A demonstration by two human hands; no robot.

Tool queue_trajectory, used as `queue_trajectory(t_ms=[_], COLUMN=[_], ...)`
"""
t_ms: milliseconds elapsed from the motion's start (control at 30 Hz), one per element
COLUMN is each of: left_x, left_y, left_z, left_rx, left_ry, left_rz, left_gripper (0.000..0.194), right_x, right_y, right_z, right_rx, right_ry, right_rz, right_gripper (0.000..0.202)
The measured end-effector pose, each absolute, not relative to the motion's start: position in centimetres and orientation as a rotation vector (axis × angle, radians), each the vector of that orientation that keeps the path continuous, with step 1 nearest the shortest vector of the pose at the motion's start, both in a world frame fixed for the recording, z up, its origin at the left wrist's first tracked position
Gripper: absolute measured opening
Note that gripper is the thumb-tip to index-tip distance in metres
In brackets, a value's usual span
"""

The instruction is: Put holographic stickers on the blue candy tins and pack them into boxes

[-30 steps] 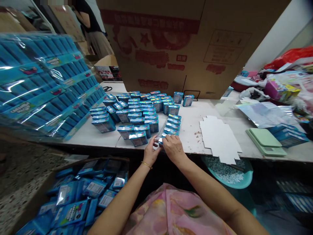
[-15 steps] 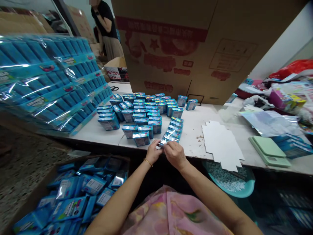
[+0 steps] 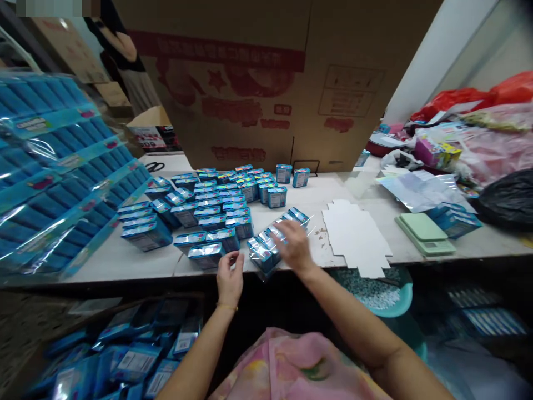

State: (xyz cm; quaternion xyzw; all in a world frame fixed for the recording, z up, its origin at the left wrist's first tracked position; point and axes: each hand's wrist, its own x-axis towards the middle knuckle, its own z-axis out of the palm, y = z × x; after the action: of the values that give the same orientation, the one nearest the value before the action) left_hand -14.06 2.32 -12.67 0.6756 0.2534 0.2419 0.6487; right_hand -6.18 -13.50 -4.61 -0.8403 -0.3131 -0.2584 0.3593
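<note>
A row of small blue boxes [image 3: 263, 253] in clear wrap lies slantwise on the white table near its front edge. Over the side of this row is my right hand [image 3: 295, 247], smeared by motion, so its grip is unclear. To the left, my left hand [image 3: 230, 278] hovers at the table edge with thumb and fingers apart and nothing between them. It is close to a blue box [image 3: 206, 255] at the front of a group of several upright blue boxes [image 3: 208, 203].
A large cardboard carton [image 3: 250, 83] stands behind. Wrapped trays of blue boxes [image 3: 54, 161] lean at left; a carton of blue packs [image 3: 133, 361] sits below. At right are a white card blank [image 3: 353, 236], green scale [image 3: 425, 233] and teal basin [image 3: 406, 294]. A person [image 3: 129, 66] stands far left.
My hands have parted: the left let go of the row's near end, while the right moved up along it. The row now lies more slanted. The view has swung right.
</note>
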Motion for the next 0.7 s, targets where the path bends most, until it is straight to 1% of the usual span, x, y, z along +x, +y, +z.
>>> queue_trajectory(t_ms=[67, 100, 200, 267, 367, 467, 633, 700], left_x=[-14.6, -14.7, -14.3, -13.7, -13.0, -12.5, -12.5, -12.6], left_y=[1.0, 0.4, -0.9, -1.1, -0.4, 1.2, 2.8, 2.8], left_z=[-12.2, -11.8, -10.3, -9.5, -8.5, -7.5, -7.0, -7.3], left_rx=[1.427, 1.38, 1.301, 1.263, 1.183, 1.131, 1.155, 1.188], left_ry=[0.598, 0.58, 0.542, 0.555, 0.543, 0.54, 0.627, 0.673], left_rz=[0.478, 0.417, 0.309, 0.283, 0.251, 0.271, 0.235, 0.248], left_gripper=[0.042, 0.042, 0.038, 0.036, 0.035, 0.036, 0.037, 0.038], right_x=[-2.5, -0.7, 3.2, 3.9, 2.6, 0.3, -1.3, -0.9], right_y=[-16.9, -18.4, -21.1, -21.6, -21.6, -22.2, -24.1, -24.3], right_z=[-4.7, -5.0, -6.4, -7.3, -7.5, -7.0, -7.2, -7.5], right_rx=[-2.129, -2.124, -2.036, -1.945, -1.858, -1.819, -1.686, -1.65], right_ry=[-0.438, -0.3, -0.152, -0.088, 0.025, -0.004, 0.107, 0.162], right_rz=[-0.71, -0.634, -0.095, 0.084, 0.124, 0.205, 0.266, 0.33], right_gripper=[0.027, 0.03, 0.031, 0.032, 0.034, 0.028, 0.04, 0.037])
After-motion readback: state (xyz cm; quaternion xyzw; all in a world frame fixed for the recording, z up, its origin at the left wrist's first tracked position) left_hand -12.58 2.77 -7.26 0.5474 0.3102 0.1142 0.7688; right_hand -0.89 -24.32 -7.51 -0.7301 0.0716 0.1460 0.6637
